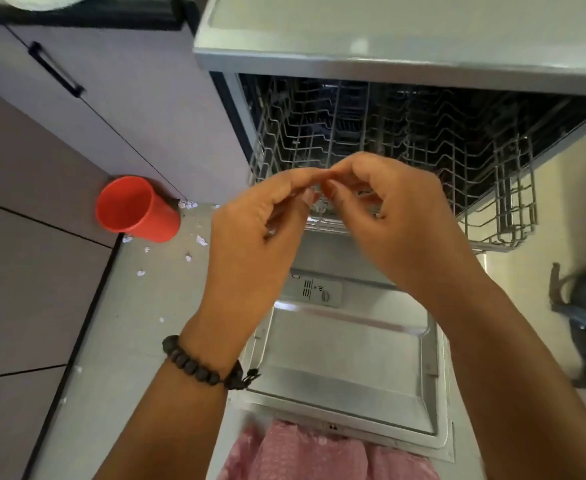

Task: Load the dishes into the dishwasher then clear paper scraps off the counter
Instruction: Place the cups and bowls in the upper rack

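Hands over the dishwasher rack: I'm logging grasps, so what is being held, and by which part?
Cannot be told. The left hand and right hand meet at the fingers, pinched together, but nothing is visible between them.

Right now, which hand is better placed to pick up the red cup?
The left hand. The red cup stands on the floor on its side of the open dishwasher door; the right hand would have to cross over.
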